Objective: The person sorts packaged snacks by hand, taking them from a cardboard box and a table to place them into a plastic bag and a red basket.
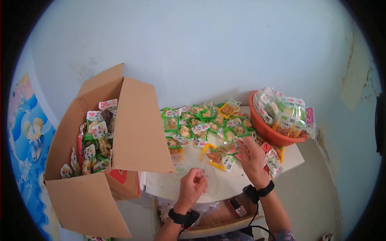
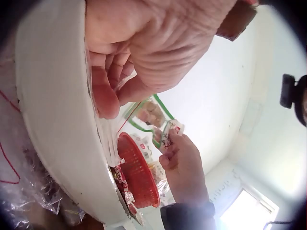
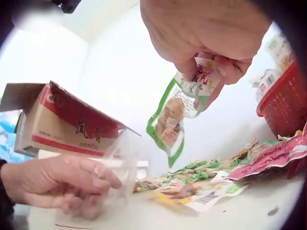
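Note:
My right hand (image 1: 252, 158) pinches a green-edged snack packet (image 3: 169, 125) by its white printed end, and the packet hangs down over the table. Pale lumps of food show through its clear side. Low at the table's front edge, my left hand (image 1: 194, 184) holds a thin clear plastic bag (image 3: 123, 165) between thumb and curled fingers; a red line runs along the bag. Behind the hands, several green-edged packets (image 1: 185, 131) lie spread over the white table (image 1: 193, 193). A yellow-edged packet (image 1: 217, 157) lies between the two hands.
An open cardboard box (image 1: 140, 128) full of packets stands at the left, its flaps spread. At the back right an orange-red plastic basket (image 1: 259, 124) is heaped with packets. Below the table's front edge, an open compartment holds clear plastic and a keypad phone (image 1: 238, 207).

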The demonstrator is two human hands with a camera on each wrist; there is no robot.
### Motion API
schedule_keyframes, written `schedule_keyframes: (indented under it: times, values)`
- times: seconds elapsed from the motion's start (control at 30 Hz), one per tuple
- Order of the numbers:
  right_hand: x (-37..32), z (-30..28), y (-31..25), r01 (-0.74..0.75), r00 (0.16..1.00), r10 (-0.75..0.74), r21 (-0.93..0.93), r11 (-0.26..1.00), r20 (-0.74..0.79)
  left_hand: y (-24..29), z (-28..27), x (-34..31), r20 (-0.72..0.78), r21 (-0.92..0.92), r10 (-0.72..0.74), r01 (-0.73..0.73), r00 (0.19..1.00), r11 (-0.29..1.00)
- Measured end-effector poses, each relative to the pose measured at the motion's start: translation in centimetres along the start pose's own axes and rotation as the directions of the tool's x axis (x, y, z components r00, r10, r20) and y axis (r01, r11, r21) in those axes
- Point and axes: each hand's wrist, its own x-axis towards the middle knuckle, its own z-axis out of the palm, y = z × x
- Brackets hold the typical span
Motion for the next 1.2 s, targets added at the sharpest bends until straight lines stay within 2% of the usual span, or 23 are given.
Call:
schedule_keyframes:
  times: [0.03, 0.07, 0.1, 0.17, 0.2, 0.33, 0.43, 0.47, 0.57, 0.67, 0.77, 0.87, 0.97, 1.07, 1.1, 1.17, 1.2]
  values:
    - [-1.0, -0.6, -0.3, -0.138, 0.990, 0.137, 0.049, 0.989, 0.024, 0.2, 0.0, 0.0, -0.001, 0.008, -0.007, 0.007, 1.000, 1.000]
    - [-1.8, -1.0, -0.2, -0.120, 0.993, 0.121, 0.132, 0.984, -0.006, 0.4, 0.1, 0.0, -0.002, 0.017, -0.016, 0.016, 1.000, 1.000]
    - [-2.7, -1.4, -0.9, -0.201, 0.977, 0.215, 0.337, 0.920, -0.005, 0.4, 0.1, 0.0, 0.006, 0.020, -0.025, 0.025, 1.000, 0.999]
    - [-4.1, -1.8, -2.7, -0.310, 0.921, 0.386, 0.694, 0.649, 0.050, 0.4, 0.0, 0.1, 0.016, 0.032, -0.041, 0.040, 0.999, 0.999]
    - [-5.2, -1.7, -2.5, -0.330, 0.904, 0.420, 0.761, 0.558, 0.085, 0.5, 0.2, 0.0, 0.011, 0.025, -0.071, 0.071, 0.997, 0.997]
    - [-8.3, -3.3, -4.2, -0.464, 0.845, 0.508, 0.701, 0.542, 0.166, 2.0, 1.7, -0.7, 0.009, 0.051, -0.128, 0.127, 0.992, 0.991]
    - [-10.0, -3.2, -3.3, -0.502, 0.829, 0.519, 0.688, 0.525, 0.209, 3.5, 3.1, -1.4, 0.004, 0.106, -0.107, 0.106, 0.994, 0.989]
    - [-10.6, -3.2, -2.3, -0.500, 0.846, 0.481, 0.655, 0.566, 0.230, 3.8, 3.4, -1.5, -0.001, 0.125, -0.097, 0.097, 0.995, 0.987]
    - [-10.2, -4.1, -3.2, -0.567, 0.808, 0.492, 0.658, 0.495, 0.325, 3.1, 3.8, -2.0, 0.025, 0.363, 0.113, -0.114, 0.993, 0.925]
    - [-11.3, -3.4, -1.4, -0.563, 0.804, 0.475, 0.714, 0.417, 0.357, 3.9, 4.5, -2.4, 0.042, 0.205, 0.052, -0.059, 0.998, 0.977]
    - [-10.6, -4.2, -1.3, -0.585, 0.809, 0.377, 0.555, 0.592, 0.450, 4.2, 5.4, -2.6, 0.064, 0.084, 0.068, -0.073, 0.996, 0.994]
    - [-10.3, -4.2, -1.8, -0.604, 0.794, 0.362, 0.562, 0.566, 0.488, 3.6, 6.3, -2.5, 0.100, 0.027, 0.163, -0.167, 0.982, 0.986]
    - [-10.9, -2.5, 0.5, -0.554, 0.831, 0.352, 0.589, 0.588, 0.431, 2.9, 7.2, -2.8, 0.214, 0.021, 0.259, -0.269, 0.942, 0.963]
    - [-9.5, -3.1, -0.2, -0.713, 0.701, 0.437, 0.562, 0.418, 0.564, 2.6, 7.7, -2.9, 0.217, -0.100, 0.173, -0.154, 0.961, 0.983]
    - [-9.7, -2.7, 0.4, -0.731, 0.682, 0.395, 0.548, 0.406, 0.616, 2.6, 7.8, -2.8, 0.218, -0.143, 0.144, -0.114, 0.965, 0.983]
    - [-10.3, -1.5, 2.0, -0.766, 0.630, 0.298, 0.512, 0.388, 0.717, 2.7, 7.5, -2.4, 0.198, -0.103, 0.097, -0.077, 0.975, 0.992]
    - [-9.8, -1.9, 1.3, -0.807, 0.581, 0.302, 0.486, 0.335, 0.756, 2.7, 7.2, -2.3, 0.186, -0.082, 0.072, -0.058, 0.980, 0.995]
